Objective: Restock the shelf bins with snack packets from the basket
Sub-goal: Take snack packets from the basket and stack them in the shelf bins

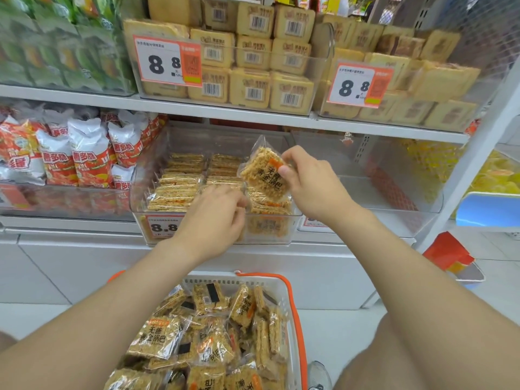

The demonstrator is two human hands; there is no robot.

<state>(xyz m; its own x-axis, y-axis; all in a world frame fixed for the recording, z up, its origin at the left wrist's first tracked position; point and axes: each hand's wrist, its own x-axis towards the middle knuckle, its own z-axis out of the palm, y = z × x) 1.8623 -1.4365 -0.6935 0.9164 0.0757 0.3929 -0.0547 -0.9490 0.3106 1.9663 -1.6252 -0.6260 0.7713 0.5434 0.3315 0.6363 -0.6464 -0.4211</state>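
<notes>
The clear bin point(139, 198) on the lower shelf point(365, 235) is nearly full; the basket point(225, 282) sits below. Left hand point(216, 215) curls on the front rows point(174, 198), and I cannot tell its grip. Right hand's point(312, 184) grip pinches 1 packet point(264, 175) by its edge above the bin: forced in, crowded rows could buckle or spill.
</notes>
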